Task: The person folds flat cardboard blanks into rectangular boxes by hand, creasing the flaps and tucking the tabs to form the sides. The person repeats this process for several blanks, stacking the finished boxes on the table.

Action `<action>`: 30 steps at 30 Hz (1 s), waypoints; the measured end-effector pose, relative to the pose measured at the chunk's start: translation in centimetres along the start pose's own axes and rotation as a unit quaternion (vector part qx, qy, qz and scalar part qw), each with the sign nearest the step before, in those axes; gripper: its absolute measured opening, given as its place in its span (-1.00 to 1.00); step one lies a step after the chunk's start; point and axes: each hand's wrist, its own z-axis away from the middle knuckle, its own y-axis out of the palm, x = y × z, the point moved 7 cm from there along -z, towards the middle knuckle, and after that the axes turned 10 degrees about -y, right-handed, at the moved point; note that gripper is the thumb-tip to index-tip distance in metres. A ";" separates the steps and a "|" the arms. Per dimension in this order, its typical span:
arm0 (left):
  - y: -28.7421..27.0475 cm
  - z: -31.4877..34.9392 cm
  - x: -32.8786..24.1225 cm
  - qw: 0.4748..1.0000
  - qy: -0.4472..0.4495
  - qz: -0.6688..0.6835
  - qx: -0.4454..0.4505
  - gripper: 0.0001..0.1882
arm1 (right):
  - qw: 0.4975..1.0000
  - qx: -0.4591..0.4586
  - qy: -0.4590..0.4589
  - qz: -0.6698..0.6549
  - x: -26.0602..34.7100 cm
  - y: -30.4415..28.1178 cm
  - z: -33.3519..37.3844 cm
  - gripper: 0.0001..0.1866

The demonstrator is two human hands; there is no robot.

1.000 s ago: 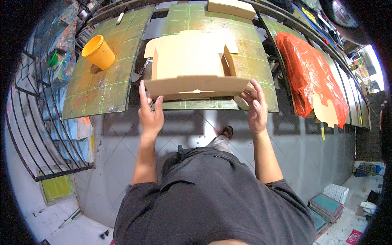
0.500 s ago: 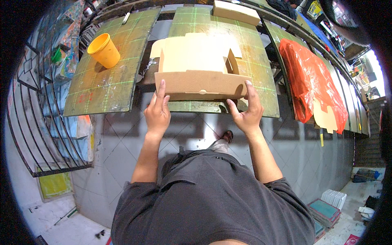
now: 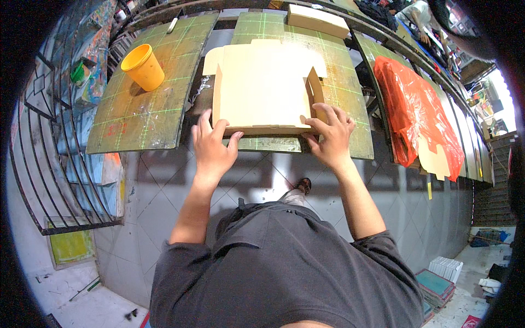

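Observation:
A partly folded cardboard box (image 3: pixel 262 87) lies on the green-lined board, its broad lid panel laid back and its side walls standing. My left hand (image 3: pixel 212 146) is at the near left corner, fingers along the side and thumb against the low front wall. At the opposite near corner, my right hand (image 3: pixel 331 134) has its fingers bent over the wall and its thumb in front. Both hands grip the box lightly; some fingertips are hidden behind the cardboard.
A yellow plastic cup (image 3: pixel 145 68) stands on the left board (image 3: pixel 117 123). A long closed carton (image 3: pixel 317 21) lies at the back. To the right, an orange plastic bag (image 3: pixel 407 104) covers another board, with a cardboard piece (image 3: pixel 433 158) at its near end. Gaps separate the boards.
The front panel that stood up has been folded down inward, leaving a low front edge. My right hand has moved up and inward over the corner; my left fingers have curled around theirs.

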 end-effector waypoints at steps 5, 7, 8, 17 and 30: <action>0.9 -1.0 -3.5 0.978 0.168 -0.114 0.049 -0.75 | 0.991 0.107 -0.079 0.026 2.0 0.5 -2.1 -0.72; 2.2 -0.9 -4.8 0.965 0.239 -0.014 0.111 -0.81 | 0.980 0.163 -0.101 -0.045 2.4 2.6 -3.1 -0.73; 3.0 -1.4 -4.9 0.967 0.203 -0.031 0.151 -0.80 | 0.972 0.190 -0.109 -0.079 2.5 3.4 -3.4 -0.73; 3.9 -3.3 -5.0 0.950 0.125 -0.104 0.266 -0.82 | 0.954 0.279 -0.025 -0.109 1.6 4.2 -4.4 -0.79; 5.2 -9.8 6.1 0.851 -0.264 0.415 0.182 -0.43 | 0.861 -0.034 0.335 -0.380 -11.3 3.6 -3.7 -0.46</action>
